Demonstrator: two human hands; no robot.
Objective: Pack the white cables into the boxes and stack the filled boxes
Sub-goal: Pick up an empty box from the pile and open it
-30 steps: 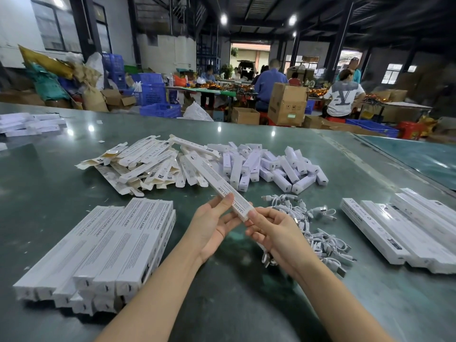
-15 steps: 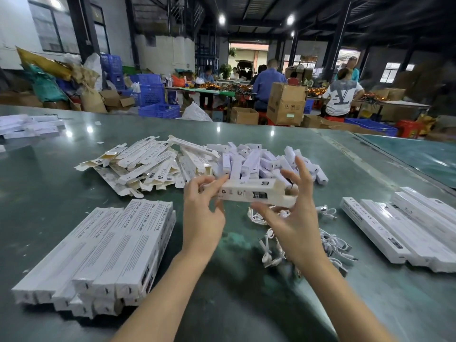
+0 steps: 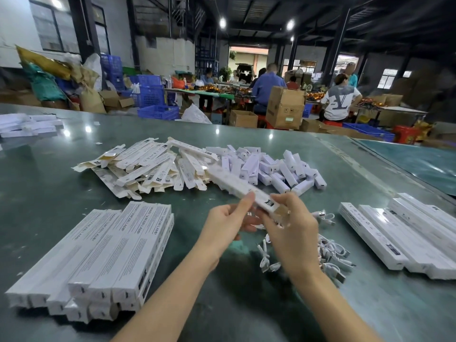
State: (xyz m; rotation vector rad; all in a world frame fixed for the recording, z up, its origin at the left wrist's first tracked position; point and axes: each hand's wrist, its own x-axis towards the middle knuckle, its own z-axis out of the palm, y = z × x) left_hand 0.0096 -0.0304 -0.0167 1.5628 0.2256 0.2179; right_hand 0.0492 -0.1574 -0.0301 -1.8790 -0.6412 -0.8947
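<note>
Both hands grasp one long box (image 3: 237, 186): left hand (image 3: 225, 224) and right hand (image 3: 292, 227) pinch its near end above the cables (image 3: 328, 257).

White box (image 3: 237, 185) with small black mark between hands. White cables (image 3: 328, 255) under right hand (image 3: 293, 233). Glossy dark-green table (image 3: 44, 183). Black-lettered white stack (image 3: 98, 255) beside left hand (image 3: 227, 225).

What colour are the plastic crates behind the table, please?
Blue crates, clearest in the head view.
</note>
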